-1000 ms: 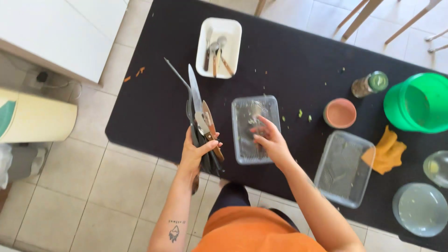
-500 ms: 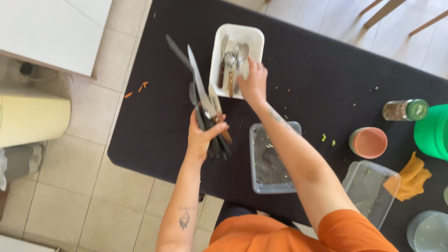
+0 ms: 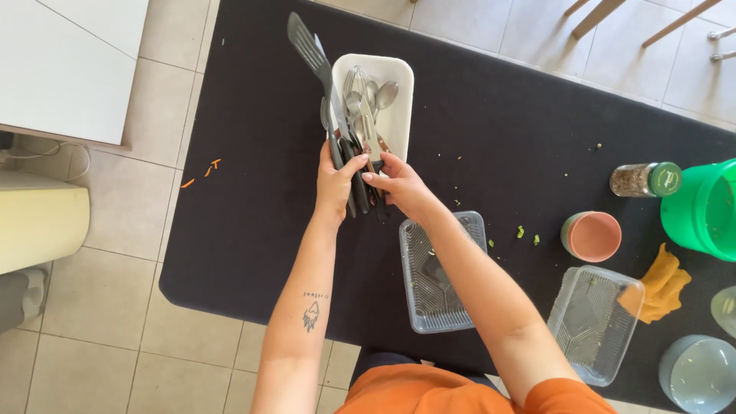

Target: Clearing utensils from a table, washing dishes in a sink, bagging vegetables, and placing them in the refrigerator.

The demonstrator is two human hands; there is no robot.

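- Head view: the left hand point(image 3: 335, 184) is clenched around a bundle of dark-handled kitchen utensils point(image 3: 345, 146), a slotted black spatula topmost, at the near edge of the white rectangular plastic tray point(image 3: 399, 115).
- The right hand point(image 3: 400, 186) pinches the lower handles of the same bundle, fingers closed on them.
- The tray rests on the black table point(image 3: 245, 230) and holds metal spoons and a whisk point(image 3: 366, 96).
- Judgement: support the bundle from below, keep the handles parallel and the blade ends pointed away from the body.
- Judgement: loose handles may slip out; tighten both grips before any shift.
- Count: two clear ribbed plastic containers point(image 3: 438, 268), one tray, one terracotta-coloured bowl point(image 3: 592, 236), one glass spice jar with green lid point(image 3: 645, 179), one green bucket point(image 3: 709, 207), one orange cloth point(image 3: 661, 285).
- The utensils in the bundle overlap; their number cannot be told.
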